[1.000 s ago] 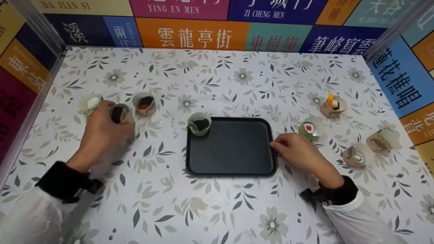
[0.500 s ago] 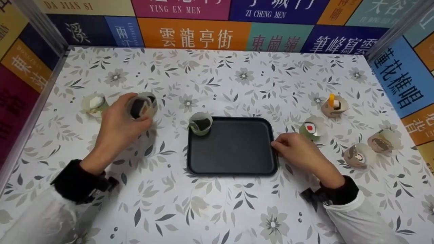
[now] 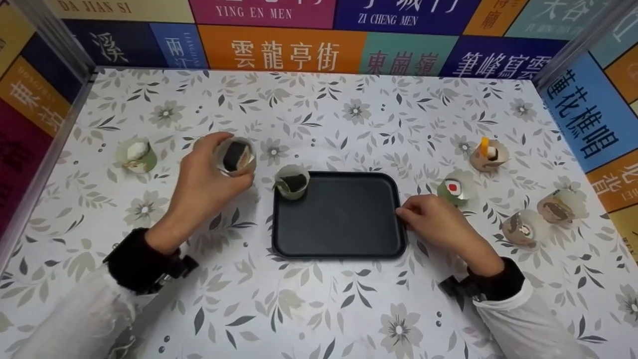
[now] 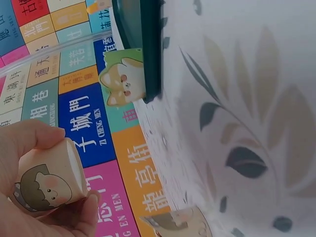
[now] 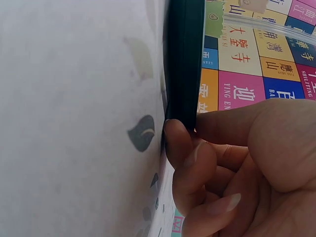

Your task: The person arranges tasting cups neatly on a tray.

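Note:
In the head view my left hand [image 3: 202,182] grips a small paper cup [image 3: 247,162] that holds a dark, seaweed-wrapped piece of food. A cartoon face is printed on this paper cup [image 4: 47,187] in the left wrist view, where it is clear of the table. My right hand [image 3: 432,218] pinches the right rim of a black tray [image 3: 339,219]; thumb and fingers on the tray's edge [image 5: 185,74] show in the right wrist view. A green paper cup [image 3: 292,183] with dark contents stands at the tray's back left corner.
A green cup with white food [image 3: 138,153] stands at far left. Another cup [image 4: 183,223] is below the held one, hidden in the head view. On the right stand several cups, including a green cup [image 3: 454,190] and a cup with yellow food [image 3: 488,154]. Printed panels [image 3: 279,50] border the table.
My left hand has moved right with the paper cup, away from the white-food cup and towards the tray. The right hand and the tray have stayed in place.

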A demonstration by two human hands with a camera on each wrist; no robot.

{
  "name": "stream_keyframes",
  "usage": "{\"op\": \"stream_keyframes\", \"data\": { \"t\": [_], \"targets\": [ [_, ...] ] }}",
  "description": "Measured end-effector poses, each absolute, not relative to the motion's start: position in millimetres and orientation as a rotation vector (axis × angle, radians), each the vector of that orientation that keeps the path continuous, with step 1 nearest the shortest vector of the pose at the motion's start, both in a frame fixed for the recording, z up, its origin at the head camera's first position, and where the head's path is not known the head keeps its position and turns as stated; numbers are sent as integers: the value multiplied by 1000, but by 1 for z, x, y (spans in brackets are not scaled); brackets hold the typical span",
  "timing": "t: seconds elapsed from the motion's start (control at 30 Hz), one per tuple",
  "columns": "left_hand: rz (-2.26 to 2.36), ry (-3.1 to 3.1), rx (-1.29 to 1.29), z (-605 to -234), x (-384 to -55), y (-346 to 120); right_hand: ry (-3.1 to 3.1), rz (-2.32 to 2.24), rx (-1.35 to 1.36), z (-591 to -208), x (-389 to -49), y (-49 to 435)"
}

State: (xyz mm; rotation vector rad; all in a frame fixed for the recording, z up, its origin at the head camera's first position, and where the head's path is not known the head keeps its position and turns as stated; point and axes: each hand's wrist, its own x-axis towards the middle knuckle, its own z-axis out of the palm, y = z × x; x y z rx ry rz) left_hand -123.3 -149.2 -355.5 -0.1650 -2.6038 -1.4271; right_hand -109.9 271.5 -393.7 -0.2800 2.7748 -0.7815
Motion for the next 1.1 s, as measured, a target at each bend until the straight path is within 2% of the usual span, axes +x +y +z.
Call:
{"op": "stream_keyframes", "data": {
  "t": [0.5,0.83,1.1],
  "targets": [
    [-1479,-2629,-341,-346,-139,-98,2805,-762,-330,-394,-110,271],
    [-1568,-2647,-524,-352,-153,-71,2799,-766,-310,-396,-111,272],
    [-1416,-2719,-600,-360,-161,-51,2803,-757,-307,-395,-109,272]
  ]
}}
